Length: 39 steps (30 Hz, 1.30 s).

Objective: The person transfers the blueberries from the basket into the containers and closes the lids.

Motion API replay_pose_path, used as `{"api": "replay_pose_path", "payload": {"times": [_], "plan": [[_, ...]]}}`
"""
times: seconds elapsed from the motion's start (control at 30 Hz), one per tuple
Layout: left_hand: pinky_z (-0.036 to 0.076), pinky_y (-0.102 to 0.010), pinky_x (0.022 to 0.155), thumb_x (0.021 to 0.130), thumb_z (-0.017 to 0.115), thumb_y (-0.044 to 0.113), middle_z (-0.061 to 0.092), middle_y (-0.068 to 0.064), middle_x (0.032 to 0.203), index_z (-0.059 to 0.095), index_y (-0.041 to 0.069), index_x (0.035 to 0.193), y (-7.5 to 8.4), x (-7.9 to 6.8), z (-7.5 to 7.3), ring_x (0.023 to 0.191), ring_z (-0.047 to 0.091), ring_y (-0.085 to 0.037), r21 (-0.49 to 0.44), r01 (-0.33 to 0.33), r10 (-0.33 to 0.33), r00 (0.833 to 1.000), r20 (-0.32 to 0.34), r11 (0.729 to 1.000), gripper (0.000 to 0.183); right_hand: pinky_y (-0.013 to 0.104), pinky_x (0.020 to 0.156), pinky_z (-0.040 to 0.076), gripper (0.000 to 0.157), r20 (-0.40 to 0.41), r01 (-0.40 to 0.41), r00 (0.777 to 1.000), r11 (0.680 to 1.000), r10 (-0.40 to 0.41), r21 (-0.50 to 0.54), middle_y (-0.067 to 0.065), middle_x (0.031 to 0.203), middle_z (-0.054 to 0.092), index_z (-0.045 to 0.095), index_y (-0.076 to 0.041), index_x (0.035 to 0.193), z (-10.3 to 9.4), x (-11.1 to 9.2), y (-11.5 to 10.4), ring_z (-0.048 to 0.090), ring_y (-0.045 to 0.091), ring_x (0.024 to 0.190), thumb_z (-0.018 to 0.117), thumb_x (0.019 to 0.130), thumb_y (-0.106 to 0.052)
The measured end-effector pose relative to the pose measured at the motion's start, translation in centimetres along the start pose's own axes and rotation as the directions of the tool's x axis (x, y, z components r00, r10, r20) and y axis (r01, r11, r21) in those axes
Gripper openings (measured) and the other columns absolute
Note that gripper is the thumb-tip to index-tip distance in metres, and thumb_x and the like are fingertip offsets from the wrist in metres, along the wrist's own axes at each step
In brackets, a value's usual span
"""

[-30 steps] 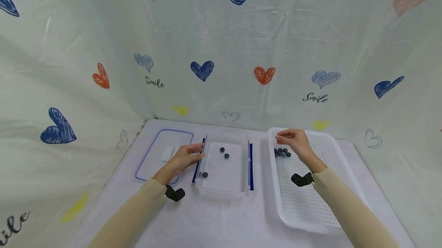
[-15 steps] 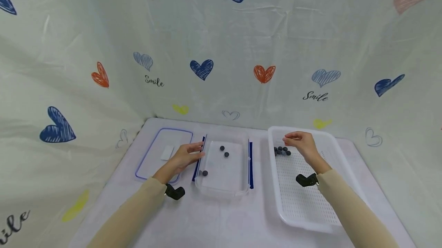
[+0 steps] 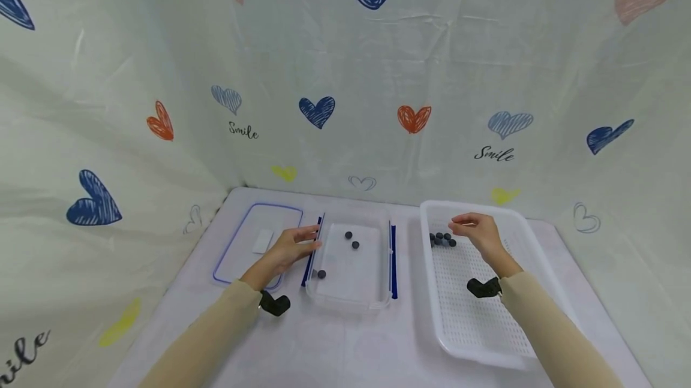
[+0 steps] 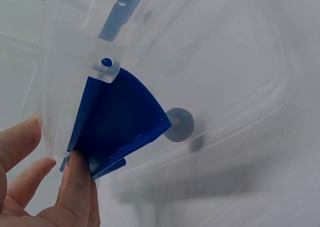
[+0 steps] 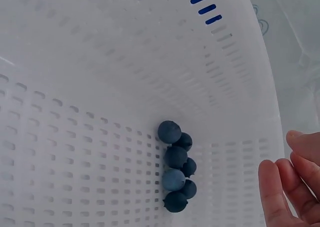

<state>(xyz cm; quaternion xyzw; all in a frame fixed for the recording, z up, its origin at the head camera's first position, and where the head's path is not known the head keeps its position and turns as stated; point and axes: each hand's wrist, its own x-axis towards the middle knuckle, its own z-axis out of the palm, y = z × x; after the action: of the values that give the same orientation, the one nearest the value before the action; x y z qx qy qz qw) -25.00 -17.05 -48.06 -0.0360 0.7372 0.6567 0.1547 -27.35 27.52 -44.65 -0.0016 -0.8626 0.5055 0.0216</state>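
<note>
My left hand (image 3: 292, 250) holds the left side of a clear plastic storage box (image 3: 358, 301). In the left wrist view its fingertips are at the rim and on the hanging blue latch flap (image 4: 117, 122). Three blueberries lie in the box, one a blueberry (image 3: 321, 274) near the left wall. Above the far left part of a white perforated basket (image 3: 469, 322) hovers my right hand (image 3: 482, 237), thumb and fingertips apart with nothing visible between them. Several blueberries (image 5: 175, 157) are clustered along the basket's wall below that hand.
A clear lid with a blue seal (image 3: 243, 220) lies on the white-covered table (image 3: 345, 352), left of the box and partly behind my left hand. Another blue latch flap (image 3: 394, 262) sticks out on the box's right side, facing the basket. A heart-printed curtain (image 3: 361, 148) encloses the table.
My right hand has shifted right and slightly lower over the basket, away from its left rim. The left hand, the box and the blueberries stay in place.
</note>
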Motion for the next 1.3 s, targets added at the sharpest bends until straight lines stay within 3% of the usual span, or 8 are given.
{"api": "replay_pose_path", "payload": {"times": [0.07, 0.27, 0.5, 0.77, 1.13, 1.3], "plan": [[0.042, -0.046, 0.107, 0.094, 0.07, 0.006, 0.045, -0.025, 0.147, 0.051, 0.004, 0.145, 0.0, 0.0, 0.0, 0.135, 0.045, -0.038, 0.002, -0.003, 0.003, 1.0, -0.001, 1.0, 0.055, 0.054, 0.096, 0.05, 0.036, -0.004, 0.002, 1.0, 1.0, -0.002, -0.001, 0.023, 0.108, 0.07, 0.064, 0.013, 0.117, 0.0, 0.0, 0.3, 0.071, 0.015, 0.085, 0.072, 0.094, -0.013], [0.043, -0.046, 0.107, 0.094, 0.07, 0.006, 0.045, -0.025, 0.147, 0.052, 0.004, 0.144, -0.1, -0.1, 0.1, 0.135, 0.045, -0.037, 0.002, -0.01, 0.01, 1.0, 0.0, 1.0, 0.054, 0.025, 0.081, 0.055, 0.036, -0.024, -0.003, 1.0, 1.0, 0.003, -0.01, 0.023, 0.11, 0.069, 0.065, 0.013, 0.117, -0.1, 0.1, 1.1, 0.067, 0.006, 0.083, 0.072, 0.094, -0.013], [0.043, -0.046, 0.106, 0.094, 0.07, 0.006, 0.046, -0.025, 0.147, 0.051, 0.004, 0.145, -0.2, -0.1, 0.1, 0.134, 0.046, -0.037, 0.003, -0.001, 0.001, 1.0, -0.003, 1.0, 0.054, 0.049, 0.094, 0.051, 0.035, -0.035, -0.042, 0.999, 0.999, 0.041, -0.013, 0.02, 0.106, 0.071, 0.065, 0.013, 0.117, 0.1, 0.3, 2.0, 0.065, 0.005, 0.082, 0.071, 0.094, -0.012], [0.044, -0.047, 0.106, 0.094, 0.07, 0.007, 0.046, -0.025, 0.147, 0.052, 0.004, 0.144, -0.1, -0.1, 0.1, 0.132, 0.049, -0.037, -0.004, -0.006, 0.006, 1.0, -0.007, 1.0, 0.054, 0.022, 0.077, 0.052, 0.033, -0.07, -0.018, 0.997, 0.996, 0.011, -0.092, 0.02, 0.105, 0.072, 0.068, 0.011, 0.113, 0.2, 0.7, 3.2, 0.062, 0.003, 0.084, 0.075, 0.091, -0.014], [0.043, -0.047, 0.107, 0.093, 0.071, 0.008, 0.046, -0.025, 0.146, 0.051, 0.004, 0.145, -0.1, 0.0, 0.0, 0.134, 0.046, -0.037, -0.002, -0.012, 0.012, 1.0, 0.003, 1.0, 0.055, 0.027, 0.073, 0.052, 0.034, -0.082, -0.026, 0.997, 0.984, 0.012, -0.175, 0.023, 0.104, 0.071, 0.068, 0.013, 0.111, 0.4, 1.0, 4.5, 0.067, 0.029, 0.094, 0.077, 0.089, -0.011], [0.043, -0.046, 0.107, 0.093, 0.072, 0.009, 0.047, -0.025, 0.146, 0.052, 0.004, 0.145, -0.3, 0.0, 0.0, 0.134, 0.046, -0.038, 0.007, -0.01, 0.01, 1.0, -0.003, 1.0, 0.055, 0.026, 0.071, 0.05, 0.034, -0.071, -0.044, 0.997, 0.984, 0.033, -0.17, 0.023, 0.105, 0.071, 0.068, 0.013, 0.11, 0.4, 1.0, 5.1, 0.066, 0.028, 0.092, 0.077, 0.088, -0.011]]}}
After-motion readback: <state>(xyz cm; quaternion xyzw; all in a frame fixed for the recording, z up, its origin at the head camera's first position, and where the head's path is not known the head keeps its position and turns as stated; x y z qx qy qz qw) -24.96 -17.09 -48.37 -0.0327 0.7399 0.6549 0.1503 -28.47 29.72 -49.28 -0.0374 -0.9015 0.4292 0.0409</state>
